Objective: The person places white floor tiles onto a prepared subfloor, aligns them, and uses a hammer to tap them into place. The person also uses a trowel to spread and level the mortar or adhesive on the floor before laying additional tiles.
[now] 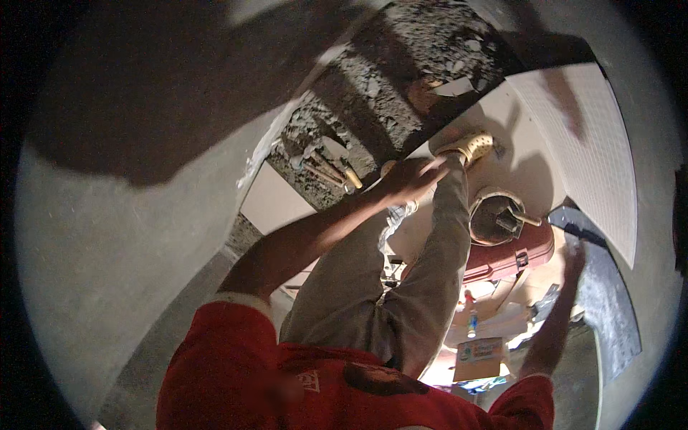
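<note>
My left hand (416,180) reaches across in front of my shin, beside the grey trouser leg (450,208). Its fingers look stretched out, and nothing shows in them. My right hand (573,249) is at the right, against the near face of a dark blue-grey panel or sheet (605,287); shadow and blur hide its fingers. Between my hands stands a round bucket (481,228) with dark contents, and a trowel (527,217) lies across it. Below the bucket is a red hard case (502,261) with a latch.
A large tile with a ribbed back (598,136) leans at the right wall. Rough mortar or rubble (373,93) covers the far floor, with hand tools (326,168) on it. A pale tile (276,201) lies left. A spray bottle (471,324) and cardboard box (478,358) stand lower right.
</note>
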The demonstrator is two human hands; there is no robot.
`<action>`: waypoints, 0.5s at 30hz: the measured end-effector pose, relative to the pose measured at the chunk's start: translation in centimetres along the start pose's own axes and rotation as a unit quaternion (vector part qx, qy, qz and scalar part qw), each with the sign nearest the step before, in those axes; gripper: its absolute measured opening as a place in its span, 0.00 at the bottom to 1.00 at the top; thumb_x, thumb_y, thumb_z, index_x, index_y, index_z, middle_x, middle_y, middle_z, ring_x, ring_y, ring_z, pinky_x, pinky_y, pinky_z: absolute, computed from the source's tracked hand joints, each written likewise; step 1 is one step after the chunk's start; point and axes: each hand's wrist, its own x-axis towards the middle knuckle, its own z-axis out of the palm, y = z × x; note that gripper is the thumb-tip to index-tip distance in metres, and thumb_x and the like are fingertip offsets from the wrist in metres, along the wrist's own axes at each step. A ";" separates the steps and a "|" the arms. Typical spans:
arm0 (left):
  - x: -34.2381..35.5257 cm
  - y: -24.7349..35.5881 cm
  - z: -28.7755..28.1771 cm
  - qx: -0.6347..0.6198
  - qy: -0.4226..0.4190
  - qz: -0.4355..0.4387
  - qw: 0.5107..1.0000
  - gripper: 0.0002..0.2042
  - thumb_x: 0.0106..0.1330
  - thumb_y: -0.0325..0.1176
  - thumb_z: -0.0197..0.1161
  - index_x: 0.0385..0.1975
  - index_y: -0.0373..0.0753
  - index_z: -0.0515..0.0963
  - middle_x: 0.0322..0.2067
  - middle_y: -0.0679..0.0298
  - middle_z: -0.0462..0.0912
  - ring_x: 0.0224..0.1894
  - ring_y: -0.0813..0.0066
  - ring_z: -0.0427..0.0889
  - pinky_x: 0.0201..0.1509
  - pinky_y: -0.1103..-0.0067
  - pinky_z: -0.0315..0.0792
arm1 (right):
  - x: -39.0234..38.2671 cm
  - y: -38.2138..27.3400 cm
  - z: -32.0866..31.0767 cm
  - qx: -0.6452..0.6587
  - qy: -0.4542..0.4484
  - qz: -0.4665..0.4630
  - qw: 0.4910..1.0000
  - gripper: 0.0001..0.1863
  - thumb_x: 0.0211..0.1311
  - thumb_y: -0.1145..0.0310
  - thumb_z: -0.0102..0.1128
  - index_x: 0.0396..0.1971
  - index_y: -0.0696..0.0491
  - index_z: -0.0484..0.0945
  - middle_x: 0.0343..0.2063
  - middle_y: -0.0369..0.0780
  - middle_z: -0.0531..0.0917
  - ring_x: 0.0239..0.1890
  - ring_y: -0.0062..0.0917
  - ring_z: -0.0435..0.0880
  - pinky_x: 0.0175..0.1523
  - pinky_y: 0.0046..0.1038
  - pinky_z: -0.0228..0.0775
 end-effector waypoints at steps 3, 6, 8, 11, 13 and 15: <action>-15.4 -7.3 1.0 0.091 0.076 -0.142 0.983 0.26 0.69 0.53 0.64 0.53 0.36 0.79 0.41 0.47 0.84 0.47 0.47 0.84 0.53 0.59 0.76 | -5.9 -10.3 8.7 0.463 -0.194 0.202 0.841 0.32 0.69 0.64 0.62 0.70 0.54 0.66 0.58 0.42 0.77 0.60 0.38 0.78 0.66 0.44 0.71; -28.5 -10.7 2.8 0.061 0.104 -0.223 0.967 0.32 0.68 0.58 0.65 0.60 0.36 0.76 0.52 0.47 0.81 0.53 0.49 0.82 0.58 0.60 0.75 | -10.2 -21.7 13.7 0.594 -0.246 0.445 0.624 0.34 0.68 0.55 0.69 0.68 0.49 0.67 0.62 0.42 0.75 0.55 0.43 0.82 0.49 0.51 0.83; -33.5 -11.1 5.5 -0.037 0.066 -0.301 0.950 0.30 0.69 0.56 0.65 0.58 0.36 0.76 0.51 0.47 0.81 0.52 0.50 0.82 0.58 0.61 0.75 | -10.4 -28.4 14.6 0.478 -0.307 0.387 0.726 0.35 0.71 0.53 0.66 0.69 0.52 0.63 0.59 0.45 0.78 0.54 0.43 0.84 0.50 0.47 0.83; -36.0 -10.4 9.8 -0.190 0.086 -0.385 0.899 0.26 0.69 0.53 0.66 0.55 0.36 0.77 0.48 0.49 0.81 0.50 0.51 0.82 0.57 0.61 0.76 | -7.1 -36.3 13.8 0.447 -0.381 0.350 0.729 0.31 0.75 0.55 0.60 0.71 0.50 0.62 0.59 0.44 0.79 0.55 0.41 0.84 0.52 0.46 0.83; -35.7 -9.7 11.9 -0.219 0.141 -0.413 0.873 0.25 0.69 0.51 0.66 0.53 0.36 0.77 0.46 0.50 0.82 0.48 0.51 0.83 0.55 0.60 0.76 | -3.6 -40.4 12.7 0.400 -0.366 0.328 0.773 0.30 0.75 0.54 0.60 0.70 0.49 0.65 0.60 0.41 0.79 0.53 0.41 0.85 0.52 0.45 0.82; -35.9 -8.9 12.4 -0.147 0.185 -0.367 0.900 0.23 0.68 0.50 0.66 0.51 0.36 0.76 0.44 0.51 0.82 0.47 0.50 0.83 0.54 0.59 0.75 | 0.4 -43.8 11.4 0.417 -0.334 0.289 0.794 0.29 0.74 0.52 0.60 0.68 0.49 0.69 0.60 0.41 0.79 0.51 0.40 0.86 0.51 0.45 0.82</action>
